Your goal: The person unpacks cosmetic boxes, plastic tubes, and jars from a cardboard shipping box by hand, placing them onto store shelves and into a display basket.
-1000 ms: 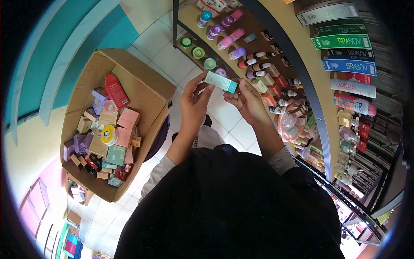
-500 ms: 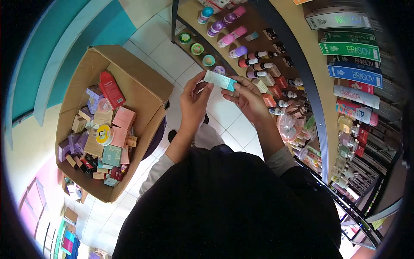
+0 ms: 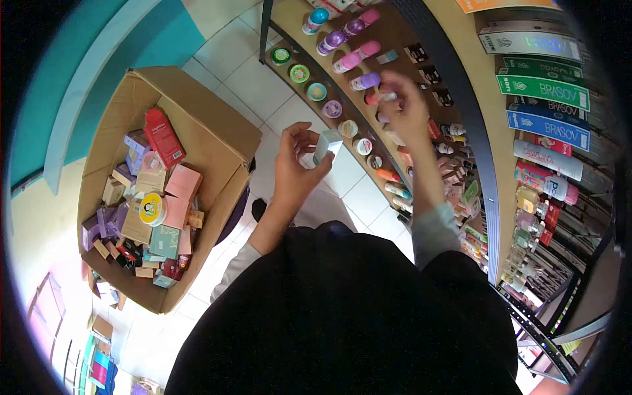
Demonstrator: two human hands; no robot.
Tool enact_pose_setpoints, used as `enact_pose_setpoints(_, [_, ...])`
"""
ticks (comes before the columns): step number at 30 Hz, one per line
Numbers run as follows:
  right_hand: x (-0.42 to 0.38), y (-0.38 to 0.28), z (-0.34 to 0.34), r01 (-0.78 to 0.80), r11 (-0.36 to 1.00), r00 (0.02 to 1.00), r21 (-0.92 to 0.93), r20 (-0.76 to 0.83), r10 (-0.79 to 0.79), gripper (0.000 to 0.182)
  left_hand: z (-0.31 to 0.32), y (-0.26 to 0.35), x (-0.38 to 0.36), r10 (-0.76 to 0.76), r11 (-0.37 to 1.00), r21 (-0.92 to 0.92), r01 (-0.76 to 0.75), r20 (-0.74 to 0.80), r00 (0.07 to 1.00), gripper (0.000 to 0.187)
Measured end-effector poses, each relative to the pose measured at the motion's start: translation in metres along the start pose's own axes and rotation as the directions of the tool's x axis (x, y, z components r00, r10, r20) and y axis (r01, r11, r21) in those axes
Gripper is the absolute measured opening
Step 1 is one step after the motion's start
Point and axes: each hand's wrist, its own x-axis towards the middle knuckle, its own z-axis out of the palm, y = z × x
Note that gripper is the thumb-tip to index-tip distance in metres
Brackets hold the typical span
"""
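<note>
My left hand [image 3: 295, 164] holds a small teal and white box [image 3: 327, 145] upright in front of me, above the tiled floor. My right hand [image 3: 405, 105] has reached out to the lower shelf [image 3: 342, 62] and rests among small bottles with red and white caps [image 3: 376, 97]. It is blurred by motion, so I cannot tell whether its fingers pinch a bottle. Pink and purple roll-on bottles [image 3: 359, 49] lie just beyond that hand.
An open cardboard box [image 3: 197, 112] full of small product cartons stands on the floor at my left. Curved shelves at the right carry round jars [image 3: 299, 73], bottles and long boxed goods [image 3: 540, 89]. White floor tiles [image 3: 243, 79] show between box and shelf.
My right hand let go of the teal box and moved up and right to the shelf. My left hand kept the box and turned it more upright.
</note>
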Motion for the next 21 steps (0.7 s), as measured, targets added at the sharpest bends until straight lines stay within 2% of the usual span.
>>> enact_pose_setpoints(1, [0.019,0.003,-0.007,-0.144,0.987,0.984,-0.071,-0.118,0.135,0.037,0.0,-0.003,-0.003,0.002,1.0,0.027,-0.002,0.008,1.0,0.058])
enact_pose_setpoints(3, [0.071,0.068,-0.025,-0.183,0.93,0.965,-0.319,-0.238,0.108,0.037,0.0,-0.009,-0.009,-0.063,0.997,0.036,0.062,0.028,0.998,0.056])
enact_pose_setpoints(4, [0.098,0.118,-0.03,-0.071,0.864,0.978,-0.499,-0.204,-0.038,0.039,-0.001,-0.012,-0.011,-0.093,0.995,0.043,0.091,0.038,0.995,0.055])
enact_pose_setpoints(7, [0.132,0.136,-0.023,-0.198,0.686,0.98,-0.7,-0.134,0.147,0.038,-0.004,-0.02,-0.017,-0.131,0.987,0.097,0.125,0.057,0.99,0.048])
enact_pose_setpoints(10, [0.151,0.198,-0.01,-0.031,0.6,0.996,-0.8,0.023,0.082,0.038,-0.007,-0.021,-0.019,-0.186,0.98,0.088,0.179,0.077,0.98,0.045])
enact_pose_setpoints(13, [0.155,0.204,-0.005,-0.14,0.532,0.977,-0.835,-0.028,0.214,0.036,-0.01,-0.025,-0.02,-0.113,0.985,0.141,0.103,0.062,0.992,0.045])
enact_pose_setpoints(14, [0.154,0.204,-0.008,-0.176,0.588,0.975,-0.789,-0.056,0.216,0.037,-0.01,-0.025,-0.02,-0.162,0.987,0.028,0.161,0.044,0.986,0.044])
enact_pose_setpoints(16, [0.137,0.16,-0.022,-0.247,0.685,0.966,-0.685,-0.115,0.232,0.039,-0.008,-0.014,-0.022,-0.27,0.941,-0.202,0.271,0.03,0.962,0.043])
enact_pose_setpoints(18, [0.112,0.115,-0.031,-0.333,0.684,0.943,-0.649,-0.23,0.241,0.036,-0.01,-0.01,-0.019,-0.361,0.876,-0.328,0.354,0.043,0.932,0.046])
enact_pose_setpoints(19, [0.09,0.089,-0.028,-0.411,0.794,0.91,-0.447,-0.249,0.331,0.036,-0.011,-0.008,-0.017,-0.4,0.835,-0.389,0.388,0.053,0.915,0.048])
enact_pose_setpoints(20, [0.069,0.063,-0.025,-0.477,0.851,0.869,-0.219,-0.266,0.418,0.036,-0.008,-0.006,-0.016,-0.4,0.862,-0.337,0.378,0.004,0.916,0.047])
enact_pose_setpoints(21, [0.043,0.052,-0.021,-0.458,0.888,0.885,-0.049,-0.119,0.45,0.042,-0.004,-0.004,-0.016,-0.397,0.885,-0.284,0.369,-0.044,0.917,0.047])
